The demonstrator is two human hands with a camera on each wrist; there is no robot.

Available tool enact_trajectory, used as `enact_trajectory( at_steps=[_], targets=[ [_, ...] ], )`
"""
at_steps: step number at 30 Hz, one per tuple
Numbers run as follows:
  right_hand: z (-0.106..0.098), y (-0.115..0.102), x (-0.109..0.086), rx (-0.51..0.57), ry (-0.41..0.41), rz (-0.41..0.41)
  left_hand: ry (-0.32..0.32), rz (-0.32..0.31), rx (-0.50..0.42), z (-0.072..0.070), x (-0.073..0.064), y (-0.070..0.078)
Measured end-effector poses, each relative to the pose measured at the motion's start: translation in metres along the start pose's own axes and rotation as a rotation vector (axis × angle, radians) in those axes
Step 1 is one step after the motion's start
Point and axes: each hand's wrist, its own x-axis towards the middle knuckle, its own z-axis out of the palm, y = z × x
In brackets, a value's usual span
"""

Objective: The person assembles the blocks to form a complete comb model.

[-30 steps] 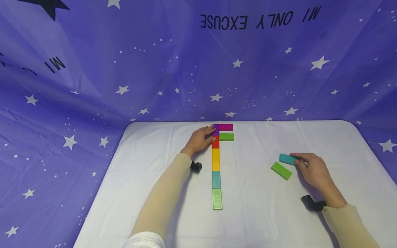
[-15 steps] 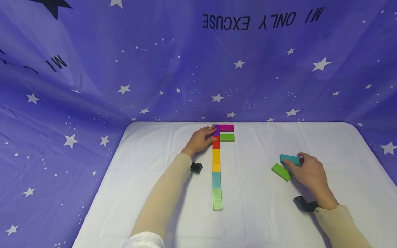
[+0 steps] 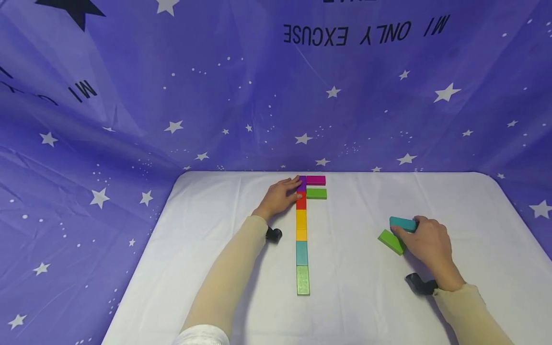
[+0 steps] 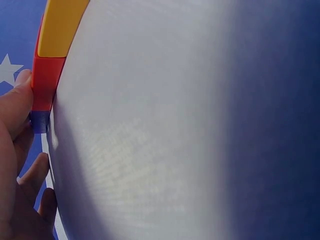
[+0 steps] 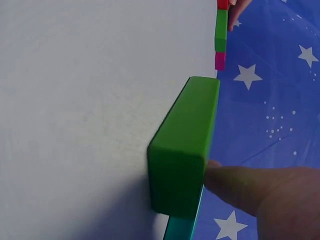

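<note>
My left hand [image 3: 279,197] lies at the far end of a straight row of blocks, fingertips on the purple block [image 3: 303,184] and thumb on the red block [image 3: 301,203]. In the left wrist view that thumb touches the side of the red block [image 4: 47,82]. Over on the right, my right hand [image 3: 432,242] holds a teal block [image 3: 402,224] between thumb and fingers, its right end covered. A loose green block [image 3: 390,242] lies just in front of it, beside the thumb. The right wrist view shows this green block [image 5: 182,125] large, partly hiding the teal one [image 5: 180,227].
Toward me the row continues with yellow blocks [image 3: 301,220], a teal-blue block [image 3: 302,253] and a pale green block [image 3: 303,280]. A magenta block [image 3: 316,180] and a green block [image 3: 316,194] jut right from its far end. A starry purple cloth [image 3: 241,110] hangs behind the table.
My right hand has shifted left, its thumb moving from the teal block's right end to its near side. The loose green block has moved very slightly. The left hand stays on the row.
</note>
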Motion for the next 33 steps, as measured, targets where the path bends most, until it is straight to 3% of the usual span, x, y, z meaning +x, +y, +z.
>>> enact_trajectory(
  at_steps=[16,29,33],
  targets=[
    [0.0082,-0.0058,0.0027,-0.003,0.062,-0.015,0.02,0.033,-0.001,-0.0004,-0.0009,0.0004],
    [0.0067,-0.0039,0.0014,0.015,0.044,0.002,0.01,0.009,0.0,0.0007,-0.0006,0.0004],
    [0.0034,-0.0068,0.002,0.043,0.074,-0.022,0.005,0.003,0.004,0.0008,0.0001,-0.0001]
  ],
)
